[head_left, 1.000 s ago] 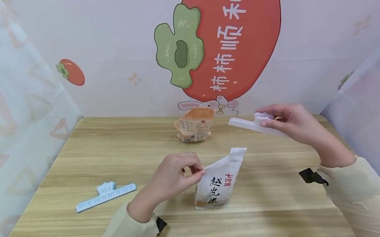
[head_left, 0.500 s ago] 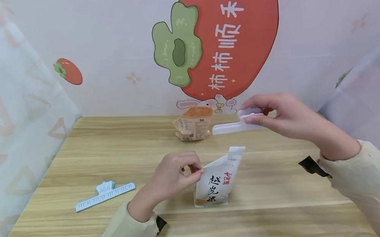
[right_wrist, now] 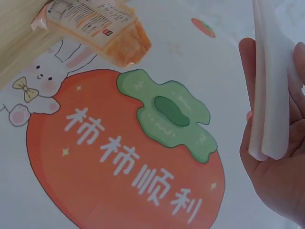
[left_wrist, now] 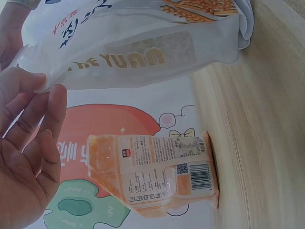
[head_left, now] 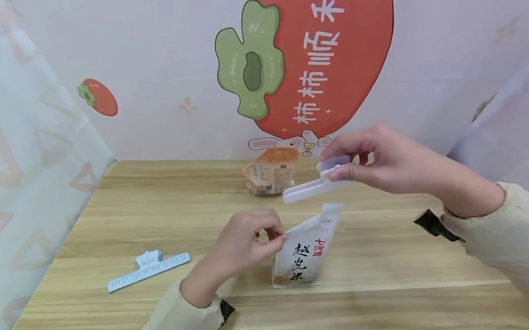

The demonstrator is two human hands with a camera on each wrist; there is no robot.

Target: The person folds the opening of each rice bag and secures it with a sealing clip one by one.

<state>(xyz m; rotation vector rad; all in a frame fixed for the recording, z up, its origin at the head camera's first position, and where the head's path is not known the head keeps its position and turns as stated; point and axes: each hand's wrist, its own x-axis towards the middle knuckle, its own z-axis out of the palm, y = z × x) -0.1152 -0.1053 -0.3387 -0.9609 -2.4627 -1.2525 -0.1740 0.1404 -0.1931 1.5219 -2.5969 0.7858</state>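
A white rice bag [head_left: 297, 257] with black and red characters stands upright on the wooden table. My left hand [head_left: 248, 246] pinches its upper left corner between thumb and index finger, and the left wrist view shows this pinch on the bag [left_wrist: 143, 52] up close. Above the bag, my right hand [head_left: 384, 161] holds a pale lavender sealing clip [head_left: 310, 188] by its handle, with thumb on the near side. The clip's long bar points left, apart from the bag top. In the right wrist view the clip [right_wrist: 276, 90] shows its two long bars side by side.
An orange and white package [head_left: 272, 172] stands at the back of the table, near the wall. A light blue clip [head_left: 149, 269] with piano-key markings lies on the left. Printed cloth walls [head_left: 163, 52] with persimmon drawings enclose the table's back and sides.
My right hand has carried the lavender clip leftward, from right of the rice bag to above it, and the clip has turned a little. The left hand keeps its pinch in place.
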